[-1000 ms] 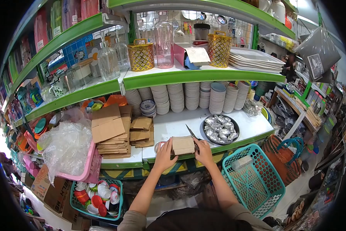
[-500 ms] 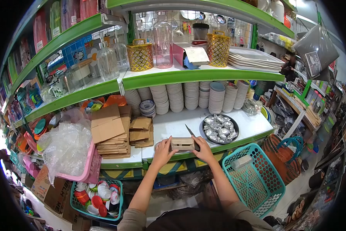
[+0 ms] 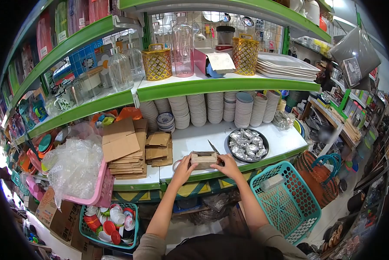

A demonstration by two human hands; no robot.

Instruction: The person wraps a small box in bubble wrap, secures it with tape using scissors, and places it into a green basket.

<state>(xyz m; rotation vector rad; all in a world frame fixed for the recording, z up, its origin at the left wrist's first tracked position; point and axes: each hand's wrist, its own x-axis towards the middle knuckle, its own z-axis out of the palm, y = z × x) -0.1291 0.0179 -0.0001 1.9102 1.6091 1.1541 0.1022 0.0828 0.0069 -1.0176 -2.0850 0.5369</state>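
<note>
Both hands grip a small brown cardboard box (image 3: 204,160) from its two ends, just over the front edge of the white shelf (image 3: 190,141). My left hand (image 3: 183,171) is closed on the left end, and my right hand (image 3: 229,167) on the right end. Part of the box's upper side looks open, and its inside is hard to make out. Behind the right fingers lies a dark pointed blade (image 3: 212,145); its lower part is hidden by the hand. A round dark pan (image 3: 230,152) of crumpled silver foil pieces sits to the right.
Flattened cardboard pieces (image 3: 124,152) are stacked on the left. White bowls and cups (image 3: 197,110) stand in columns at the back. Below right is a teal basket (image 3: 309,208) holding brownish pieces; a pink basket (image 3: 104,184) and another teal basket (image 3: 137,219) are at left.
The box has tipped, so more of its face and opening shows. My right hand has shifted slightly and its fingers have changed position on the end.
</note>
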